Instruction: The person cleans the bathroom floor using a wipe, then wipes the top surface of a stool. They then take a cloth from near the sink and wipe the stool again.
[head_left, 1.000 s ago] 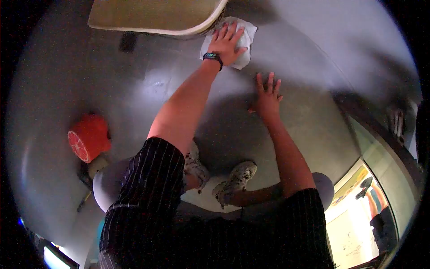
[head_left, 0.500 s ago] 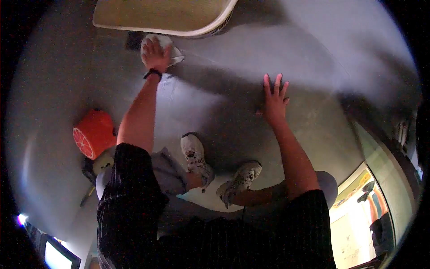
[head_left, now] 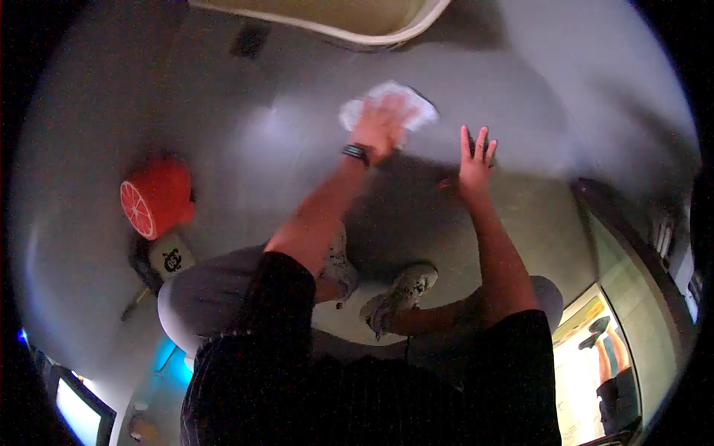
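Observation:
My left hand (head_left: 383,126), a dark band on its wrist, lies flat with stretched fingers on a white cloth (head_left: 425,111), pressing it to the grey floor (head_left: 297,178). Motion smears its fingers a little, and the palm hides the middle of the cloth. To the right of the cloth and apart from it, my right hand (head_left: 476,167) rests on the floor. Its fingers are spread and nothing shows in them.
At the top stands a pale tub (head_left: 357,36), with a dark square patch (head_left: 250,39) left of it. A red stool-like object (head_left: 160,197) is on the left. My shoes (head_left: 405,293) are below my hands. A lit screen (head_left: 78,416) and a mirror (head_left: 595,372) sit at the lower corners.
My left hand has swept the cloth right and slightly down, away from the dark patch by the tub. My right hand stays spread on the floor. The view has shifted a little.

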